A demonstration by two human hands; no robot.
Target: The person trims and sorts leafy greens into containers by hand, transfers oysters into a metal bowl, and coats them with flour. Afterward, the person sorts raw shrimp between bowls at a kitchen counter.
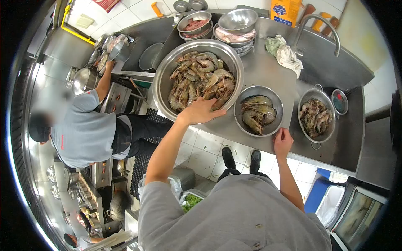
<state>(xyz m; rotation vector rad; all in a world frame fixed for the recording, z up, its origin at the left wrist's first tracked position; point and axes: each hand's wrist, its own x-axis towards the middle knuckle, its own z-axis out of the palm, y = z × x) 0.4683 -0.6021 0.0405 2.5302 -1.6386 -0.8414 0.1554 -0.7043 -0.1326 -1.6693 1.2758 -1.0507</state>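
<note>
A large steel bowl [158, 90] heaped with raw prawns [194, 77] stands on the counter. My left hand [201, 111] reaches over its near rim, thumb stretched out and fingers spread at the prawns; none is visibly gripped. To the right sits a smaller steel bowl [274, 93] with several prawns [256, 113] lying together in it. By its lower right rim, at the counter's front edge, is my right hand [283, 142], fingers curled closed; whatever they may hold is hidden.
A colander [331, 125] with more prawns stands in the sink under the tap [312, 17]. Cloths [287, 54] lie beside the sink. Stacked bowls with meat [195, 24] and a steel bowl [238, 21] stand behind. A co-worker [92, 125] works at the left.
</note>
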